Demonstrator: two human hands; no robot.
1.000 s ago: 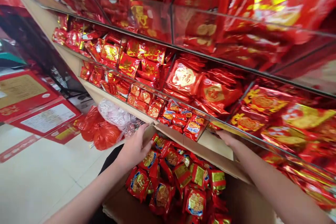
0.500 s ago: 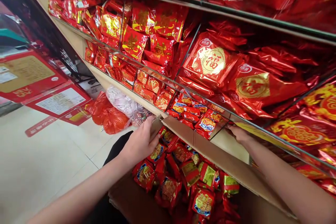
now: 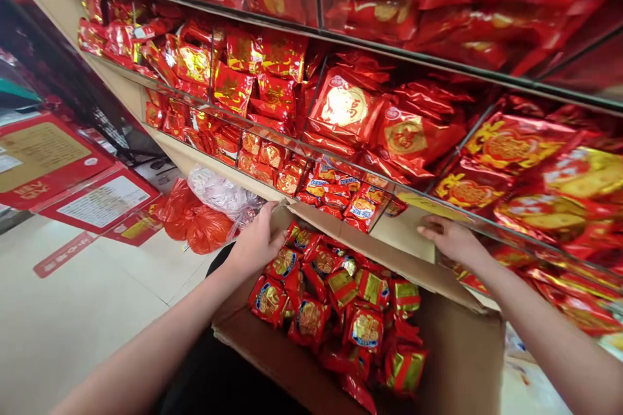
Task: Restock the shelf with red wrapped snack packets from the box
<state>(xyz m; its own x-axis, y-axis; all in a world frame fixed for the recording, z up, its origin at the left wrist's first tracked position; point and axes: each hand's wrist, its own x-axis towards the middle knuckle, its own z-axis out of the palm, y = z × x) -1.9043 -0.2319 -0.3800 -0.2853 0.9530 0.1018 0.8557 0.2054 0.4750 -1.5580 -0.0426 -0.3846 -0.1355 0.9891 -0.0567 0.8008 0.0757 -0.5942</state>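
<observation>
Steadying our box [image 3: 467, 350] by the shelf [image 3: 409, 228]
Our left hand [image 3: 256, 243] grips its edge (firmly is best); our right hand [image 3: 452, 243], loosely curled, seemingly empty, should clear the flap [image 3: 389, 259].

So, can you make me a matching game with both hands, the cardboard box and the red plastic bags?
1. left hand
2. right hand
3. cardboard box
4. red plastic bags

A. on the floor
B. by a pale shelf surface
C. on a box corner
D. with small red packets inside

Pairs: 1-C, 2-B, 3-D, 4-A
</observation>
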